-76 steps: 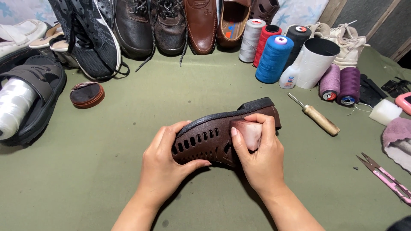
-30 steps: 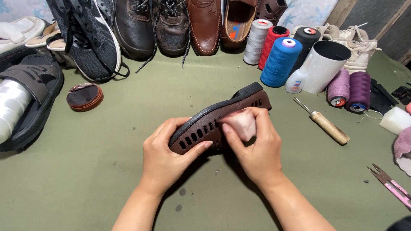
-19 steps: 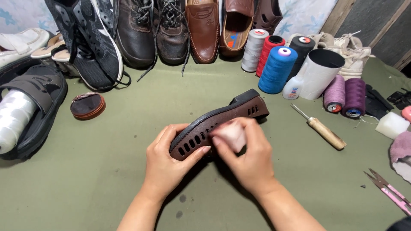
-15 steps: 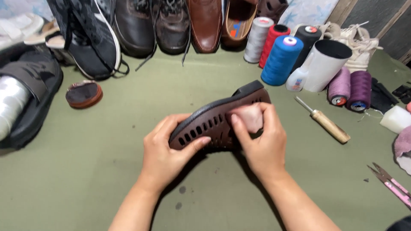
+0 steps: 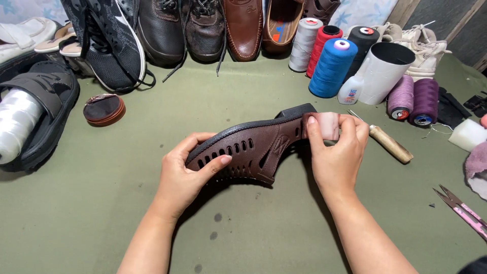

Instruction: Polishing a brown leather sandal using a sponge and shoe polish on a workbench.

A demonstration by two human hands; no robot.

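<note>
Brown sandal [image 5: 253, 149] is held on its side just above the green table [image 5: 101, 213]. Left hand [image 5: 185, 175] grips the toe end, and right hand [image 5: 335, 152] pinches a small pale pink block [image 5: 327, 124] against the heel. Thread spools [image 5: 332, 66] sit behind.

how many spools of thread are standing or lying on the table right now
6 thread spools at the table's back right: white, red, blue and black standing, two purple on their sides. More may hide behind the white cylinder.
</note>
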